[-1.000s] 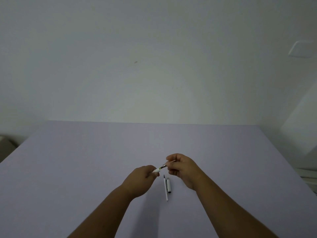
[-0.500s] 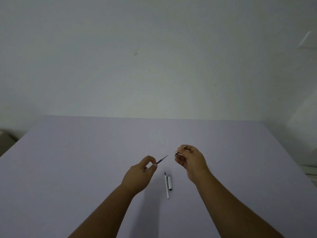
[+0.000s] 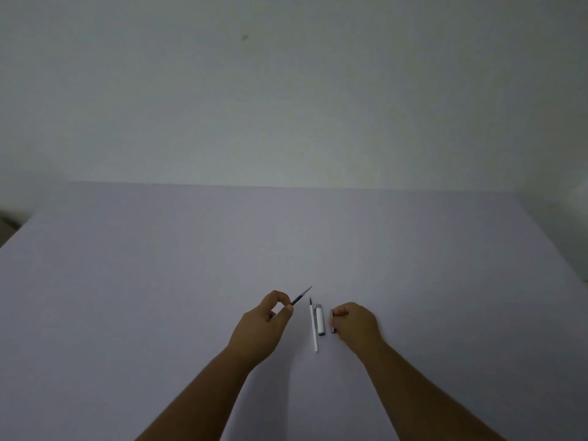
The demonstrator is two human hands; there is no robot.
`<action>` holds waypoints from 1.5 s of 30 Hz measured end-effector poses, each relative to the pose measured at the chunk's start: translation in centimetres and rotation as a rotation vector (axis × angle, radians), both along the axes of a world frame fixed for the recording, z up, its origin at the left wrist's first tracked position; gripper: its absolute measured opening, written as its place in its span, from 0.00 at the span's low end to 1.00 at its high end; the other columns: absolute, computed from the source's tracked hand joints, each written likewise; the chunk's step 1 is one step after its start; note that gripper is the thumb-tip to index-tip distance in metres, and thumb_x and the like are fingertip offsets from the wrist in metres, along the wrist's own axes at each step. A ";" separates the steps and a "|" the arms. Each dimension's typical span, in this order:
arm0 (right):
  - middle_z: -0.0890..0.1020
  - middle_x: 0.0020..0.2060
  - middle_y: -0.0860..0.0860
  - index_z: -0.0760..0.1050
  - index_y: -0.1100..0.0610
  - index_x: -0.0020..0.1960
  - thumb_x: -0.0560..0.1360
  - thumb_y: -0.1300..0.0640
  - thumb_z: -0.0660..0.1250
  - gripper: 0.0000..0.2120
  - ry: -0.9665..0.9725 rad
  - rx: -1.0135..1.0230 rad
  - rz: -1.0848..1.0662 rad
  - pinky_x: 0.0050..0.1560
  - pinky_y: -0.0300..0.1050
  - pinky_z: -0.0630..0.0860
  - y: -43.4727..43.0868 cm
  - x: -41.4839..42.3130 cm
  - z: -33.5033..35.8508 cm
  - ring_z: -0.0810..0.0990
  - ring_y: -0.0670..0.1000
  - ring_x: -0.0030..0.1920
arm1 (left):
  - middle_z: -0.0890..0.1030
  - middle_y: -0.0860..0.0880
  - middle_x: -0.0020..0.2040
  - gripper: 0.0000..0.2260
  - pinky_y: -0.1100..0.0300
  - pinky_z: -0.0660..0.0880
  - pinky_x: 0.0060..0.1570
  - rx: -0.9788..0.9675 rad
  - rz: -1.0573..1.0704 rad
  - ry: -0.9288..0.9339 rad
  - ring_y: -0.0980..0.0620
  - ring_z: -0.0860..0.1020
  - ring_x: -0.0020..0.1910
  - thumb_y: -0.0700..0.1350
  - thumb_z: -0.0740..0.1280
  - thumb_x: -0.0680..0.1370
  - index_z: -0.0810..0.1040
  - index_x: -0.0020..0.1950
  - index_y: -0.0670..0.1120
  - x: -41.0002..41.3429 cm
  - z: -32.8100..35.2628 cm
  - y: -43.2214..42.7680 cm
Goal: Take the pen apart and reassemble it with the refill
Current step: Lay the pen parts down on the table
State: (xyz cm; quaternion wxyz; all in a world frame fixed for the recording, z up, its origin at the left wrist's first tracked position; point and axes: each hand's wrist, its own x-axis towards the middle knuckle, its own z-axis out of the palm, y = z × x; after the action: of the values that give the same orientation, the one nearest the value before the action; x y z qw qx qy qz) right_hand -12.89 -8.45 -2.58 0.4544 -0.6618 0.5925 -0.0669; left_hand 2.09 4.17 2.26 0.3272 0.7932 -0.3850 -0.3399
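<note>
My left hand (image 3: 262, 324) pinches a thin dark refill (image 3: 301, 296) between thumb and forefinger. Its pointed tip sticks up and to the right; whatever lies behind the pinch is hidden in the hand. My right hand (image 3: 358, 323) is down at the table surface, fingers closed on a small dark pen tip piece (image 3: 332, 322) held upright. Between the hands, a thin white refill (image 3: 313, 327) and a short white pen cap (image 3: 320, 321) lie side by side on the table, pointing away from me. The tip piece is just right of the cap.
A lilac table (image 3: 159, 281) spreads wide around the hands and meets a plain pale wall (image 3: 286, 106) at its far edge. Its left and right edges slope off near the frame's sides.
The hands pulled apart and the tip piece came off the dark refill. My right hand then dropped to the table beside the cap. My left hand stayed raised with the refill.
</note>
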 end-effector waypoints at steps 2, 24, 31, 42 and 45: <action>0.85 0.45 0.59 0.81 0.61 0.46 0.71 0.61 0.67 0.06 -0.020 0.000 -0.025 0.49 0.50 0.79 0.1 0.2 -0.2 0.82 0.57 0.44 | 0.74 0.49 0.32 0.03 0.59 0.72 0.33 0.007 -0.004 0.014 0.52 0.71 0.30 0.58 0.58 0.77 0.70 0.44 0.63 -0.2 -0.4 0.0; 0.76 0.26 0.47 0.84 0.53 0.45 0.72 0.62 0.68 0.08 -0.649 0.370 -0.038 0.35 0.40 0.71 0.5 0.4 3.9 0.72 0.46 0.30 | 0.73 0.47 0.33 0.04 0.58 0.69 0.31 -0.027 -0.007 0.065 0.52 0.68 0.29 0.57 0.58 0.77 0.70 0.44 0.62 -1.4 0.9 -1.2; 0.81 0.34 0.50 0.81 0.56 0.42 0.74 0.60 0.68 0.04 -0.849 0.417 -0.248 0.31 0.37 0.74 -0.8 1.1 5.4 0.75 0.45 0.30 | 0.75 0.47 0.34 0.05 0.58 0.70 0.32 -0.036 0.000 0.090 0.51 0.70 0.30 0.58 0.57 0.77 0.69 0.47 0.60 -2.5 1.2 -1.8; 0.80 0.33 0.60 0.70 0.54 0.26 0.71 0.58 0.71 0.16 -0.039 0.015 0.037 0.48 0.57 0.79 -1.8 -0.6 0.3 0.77 0.56 0.36 | 0.78 0.51 0.42 0.09 0.62 0.69 0.36 0.045 0.084 0.208 0.55 0.72 0.35 0.46 0.56 0.80 0.74 0.55 0.49 -1.8 -0.5 -1.5; 0.80 0.32 0.59 0.70 0.53 0.26 0.70 0.58 0.72 0.17 -0.038 -0.003 0.013 0.47 0.57 0.80 -1.5 -0.4 -0.3 0.78 0.55 0.36 | 0.78 0.52 0.43 0.08 0.60 0.71 0.39 0.048 0.069 0.210 0.53 0.73 0.37 0.45 0.56 0.80 0.74 0.54 0.49 -1.6 -0.7 -1.4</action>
State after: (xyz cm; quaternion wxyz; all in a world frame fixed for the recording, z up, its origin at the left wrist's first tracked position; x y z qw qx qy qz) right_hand -13.28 -9.99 -2.91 0.4650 -0.6648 0.5795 -0.0771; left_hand 0.50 2.81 1.56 0.3583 0.7735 -0.3126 -0.4190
